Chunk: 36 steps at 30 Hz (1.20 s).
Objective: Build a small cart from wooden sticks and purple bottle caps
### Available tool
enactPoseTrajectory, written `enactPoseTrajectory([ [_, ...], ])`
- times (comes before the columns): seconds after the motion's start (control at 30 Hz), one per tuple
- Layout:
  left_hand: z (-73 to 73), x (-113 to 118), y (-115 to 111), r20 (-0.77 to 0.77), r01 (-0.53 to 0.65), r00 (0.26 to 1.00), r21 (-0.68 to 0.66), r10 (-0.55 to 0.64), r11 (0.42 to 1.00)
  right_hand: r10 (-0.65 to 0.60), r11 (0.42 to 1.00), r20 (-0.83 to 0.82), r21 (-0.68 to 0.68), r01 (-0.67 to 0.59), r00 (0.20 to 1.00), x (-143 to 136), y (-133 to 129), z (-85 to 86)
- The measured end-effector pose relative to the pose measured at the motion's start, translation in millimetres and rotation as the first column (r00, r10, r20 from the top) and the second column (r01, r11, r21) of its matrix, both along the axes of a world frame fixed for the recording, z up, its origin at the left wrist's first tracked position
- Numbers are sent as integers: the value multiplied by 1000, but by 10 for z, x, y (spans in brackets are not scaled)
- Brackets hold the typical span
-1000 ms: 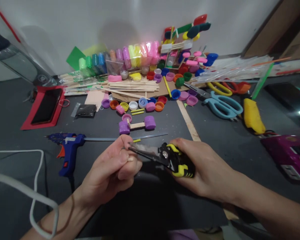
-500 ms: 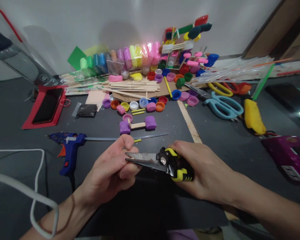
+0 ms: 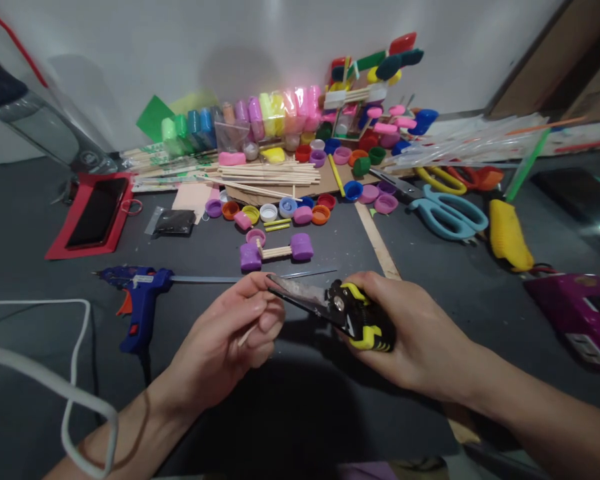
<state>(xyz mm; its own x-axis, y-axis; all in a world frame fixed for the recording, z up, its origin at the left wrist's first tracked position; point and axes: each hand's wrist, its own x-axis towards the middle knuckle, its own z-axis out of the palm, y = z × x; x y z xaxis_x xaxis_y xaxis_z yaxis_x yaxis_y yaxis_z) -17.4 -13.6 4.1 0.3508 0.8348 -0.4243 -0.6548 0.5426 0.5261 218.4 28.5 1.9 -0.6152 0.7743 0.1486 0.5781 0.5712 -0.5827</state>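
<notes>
My right hand point(image 3: 405, 327) is wrapped round the black-and-yellow handles of a pair of snips point(image 3: 337, 305). Their blades point left and look closed together, with the tips against the fingertips of my left hand point(image 3: 235, 327). Pinched in my left fingers is a short wooden stick point(image 3: 249, 335), its pale end poking out below; the rest is hidden. Just beyond the hands lies a small piece of thin sticks point(image 3: 276, 252) joined to two purple clay blocks point(image 3: 301, 247).
A blue glue gun point(image 3: 143, 287) with a long glue stick lies left, near a white cable point(image 3: 87, 333). Behind are bottle caps point(image 3: 269, 213), wooden sticks point(image 3: 270, 175) and clay tubes point(image 3: 255, 117). Blue-handled scissors point(image 3: 450, 213) and a yellow cutter point(image 3: 509, 235) lie right.
The snips' blades have closed from slightly apart, and their tips have tilted up. My left fingers have shifted, and the stick's end now shows below them.
</notes>
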Motion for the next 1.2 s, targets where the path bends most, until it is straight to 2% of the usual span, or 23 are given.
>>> enactPoseTrajectory([
  [0.13, 28, 46, 80, 35, -146, 988, -167, 153, 975, -48, 999, 19, -1, 48, 999, -3, 10, 19],
  [0.23, 62, 78, 98, 28, -189, 980, -175, 196, 966, -60, 998, 9, 11, 60, 998, 7, 15, 28],
  [0.37, 81, 92, 84, -21, -145, 989, -134, 144, 980, -64, 998, 20, 7, 63, 998, 15, 17, 30],
  [0.6, 71, 57, 68, -24, -129, 992, -163, 127, 978, -61, 998, 40, -15, 62, 997, 8, 23, 43],
  [0.83, -18, 72, 47, -57, -94, 994, -48, 91, 994, -56, 998, 52, -20, 57, 997, 5, 18, 29],
  [1.0, -38, 69, 49, -89, 18, 996, 27, -15, 999, -55, 998, 53, -23, 56, 997, 12, 18, 20],
  [1.2, -74, 62, 29, -145, 74, 988, 83, -61, 994, -49, 999, 42, -20, 50, 998, 32, 5, 23],
])
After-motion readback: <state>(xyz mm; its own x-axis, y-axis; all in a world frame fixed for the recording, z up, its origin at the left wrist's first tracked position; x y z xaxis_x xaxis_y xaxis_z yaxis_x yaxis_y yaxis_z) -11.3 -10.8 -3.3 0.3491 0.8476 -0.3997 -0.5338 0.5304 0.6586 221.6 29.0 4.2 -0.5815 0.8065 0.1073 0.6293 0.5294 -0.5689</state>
